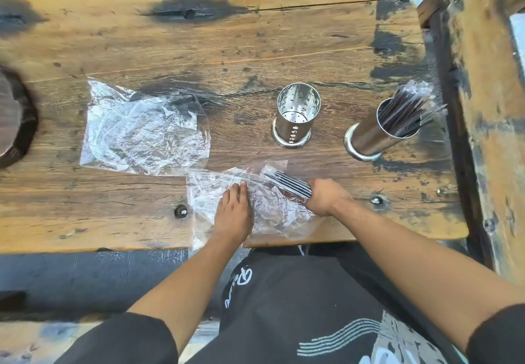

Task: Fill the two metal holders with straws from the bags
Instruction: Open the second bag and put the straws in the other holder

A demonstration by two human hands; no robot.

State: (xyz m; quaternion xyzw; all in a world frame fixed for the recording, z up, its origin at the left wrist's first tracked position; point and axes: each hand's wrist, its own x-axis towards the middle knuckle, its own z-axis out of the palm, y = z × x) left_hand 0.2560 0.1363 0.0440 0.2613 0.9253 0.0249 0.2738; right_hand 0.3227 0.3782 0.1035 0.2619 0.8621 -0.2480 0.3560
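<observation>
Two perforated metal holders stand on the wooden table. The middle holder holds nothing. The right holder is packed with dark wrapped straws. A crumpled clear bag lies at the near edge. My left hand presses flat on this bag. My right hand grips a bundle of dark straws that pokes out to the upper left over the bag. A second clear bag lies flat and crumpled to the left.
A dark round object sits at the table's left edge. A wooden beam runs along the right side. Metal bolts sit in the tabletop near the front edge.
</observation>
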